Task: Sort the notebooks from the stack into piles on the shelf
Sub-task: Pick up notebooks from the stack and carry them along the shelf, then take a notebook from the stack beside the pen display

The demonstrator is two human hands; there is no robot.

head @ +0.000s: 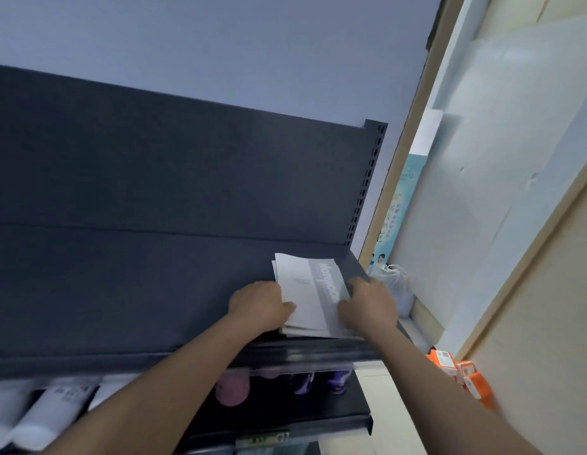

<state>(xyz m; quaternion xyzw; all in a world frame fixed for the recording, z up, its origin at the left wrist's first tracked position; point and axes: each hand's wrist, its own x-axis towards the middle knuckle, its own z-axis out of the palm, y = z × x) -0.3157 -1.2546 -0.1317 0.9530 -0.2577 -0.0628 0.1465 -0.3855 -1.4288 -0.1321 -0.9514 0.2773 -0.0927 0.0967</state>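
Gripping the stack of thin white-and-grey paper notebooks (305, 290) at the 3 o'clock end of the dark metal shelf (154, 307), the left hand (259, 305) pinches its 9 o'clock edge; the right hand (367, 307) curls fingers over the 3 o'clock edge. Covers likely light, floppy, slippery: lift by opposite edges.

Dim, bluish light is flattening the dark shelf (154, 290), while the pale wall panel (482, 192) at right is catching brighter light. Motion blur is smearing the lower white tubes (56, 408); wide-angle distortion is bending the edges.
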